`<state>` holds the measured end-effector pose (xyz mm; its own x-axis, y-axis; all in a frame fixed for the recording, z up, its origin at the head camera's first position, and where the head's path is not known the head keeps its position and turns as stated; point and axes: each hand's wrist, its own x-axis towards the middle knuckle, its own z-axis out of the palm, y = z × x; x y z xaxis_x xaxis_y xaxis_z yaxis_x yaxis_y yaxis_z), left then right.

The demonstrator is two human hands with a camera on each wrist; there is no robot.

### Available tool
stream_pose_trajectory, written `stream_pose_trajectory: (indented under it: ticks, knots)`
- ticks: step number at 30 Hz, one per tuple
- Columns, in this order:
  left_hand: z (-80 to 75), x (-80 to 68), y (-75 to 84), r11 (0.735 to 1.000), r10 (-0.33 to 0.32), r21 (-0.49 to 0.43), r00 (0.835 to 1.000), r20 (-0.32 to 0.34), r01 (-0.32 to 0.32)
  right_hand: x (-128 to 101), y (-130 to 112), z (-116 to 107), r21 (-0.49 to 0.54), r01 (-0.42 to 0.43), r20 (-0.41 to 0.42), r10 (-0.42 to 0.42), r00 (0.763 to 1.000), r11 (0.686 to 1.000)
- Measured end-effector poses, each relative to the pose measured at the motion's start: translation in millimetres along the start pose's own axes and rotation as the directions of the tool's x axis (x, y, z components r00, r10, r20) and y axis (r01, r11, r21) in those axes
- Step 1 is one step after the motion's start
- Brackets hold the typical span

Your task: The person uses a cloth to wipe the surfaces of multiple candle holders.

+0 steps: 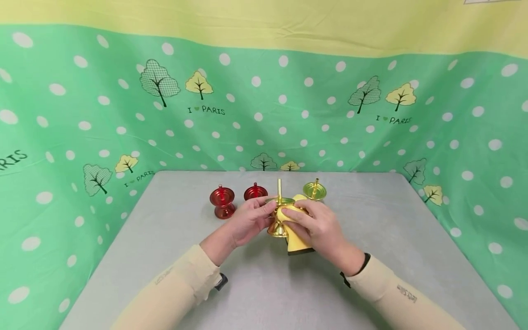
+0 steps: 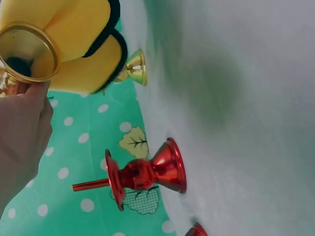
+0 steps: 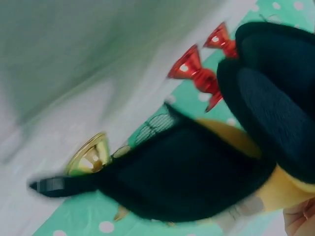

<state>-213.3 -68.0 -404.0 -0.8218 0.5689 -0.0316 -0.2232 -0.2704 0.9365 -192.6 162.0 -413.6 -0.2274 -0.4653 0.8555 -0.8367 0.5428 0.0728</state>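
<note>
We've got the gold candle holder (image 1: 277,230) upright, lifted off the table (image 1: 264,293), short of its far edge. Left hand (image 1: 249,220): fingers pinching the holder. Right hand (image 1: 319,227): fingers pinching the yellow cloth (image 1: 298,240) against it. We read this as mid-wipe, one piece in work. Second gold holder (image 1: 315,190) and two red holders (image 1: 222,198) stand nearer the far edge, unheld; we can't tell if they're wiped. Left by our read: finish this one, set it down.
</note>
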Motion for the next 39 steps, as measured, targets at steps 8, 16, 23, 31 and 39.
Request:
stream_pose_trajectory:
  ticks: [8,16,23,31,39]
  knots:
    - [0.9,1.7,-6.7,0.999,0.035,-0.013,0.998,-0.06,-0.035,-6.7,4.8,3.1,0.047,-0.092,0.033,0.09,0.995,0.995]
    - [10.6,2.1,-18.3,0.991,0.125,0.068,0.976,-0.177,-0.114,-14.9,-2.8,11.7,0.182,-0.188,0.011,0.189,0.982,0.965]
    - [14.9,2.6,-21.2,0.993,0.103,-0.033,0.965,-0.242,-0.114,-16.8,7.0,8.4,0.337,-0.288,0.178,0.24,0.954,0.897]
    - [17.3,5.3,-23.2,0.989,0.092,-0.079,0.946,-0.31,-0.122,-15.8,8.9,5.6,0.467,-0.566,0.392,0.415,0.821,0.679]
    - [24.1,7.3,-25.9,0.989,0.108,-0.058,0.929,-0.353,-0.136,-15.3,4.7,9.1,0.446,-0.512,0.303,0.415,0.858,0.734]
